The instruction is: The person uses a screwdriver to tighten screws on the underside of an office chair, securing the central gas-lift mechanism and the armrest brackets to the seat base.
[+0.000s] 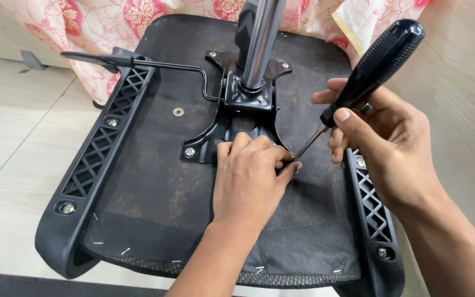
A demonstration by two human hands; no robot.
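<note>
1. At the left of the frame, the black plastic armrest bracket with lattice holes [97, 157] sits on the upturned black fabric chair seat [155, 192]; its two silver bolts, in the upper and lower left, are in place.
2. In the upper centre, the black metal mounting plate [232, 118] with the chrome gas-lift column [260, 41] lies on the seat. Its lower-left bolt [190, 152] and two upper bolts are seated, and a loose silver washer [178, 112] lies to their left, so I judge the fastening partly done.
3. In the centre, the left hand [248, 179] is closed in a pinch around the tip of the tool at the plate's lower-right corner; the bolt there is hidden.
4. To the right, the right hand [391, 143] is wrapped tightly around the black-handled screwdriver [372, 69], whose shaft slants down-left to the left hand's fingertips.
5. At the far right, the second bracket [372, 214] shows bolts seated.
</note>
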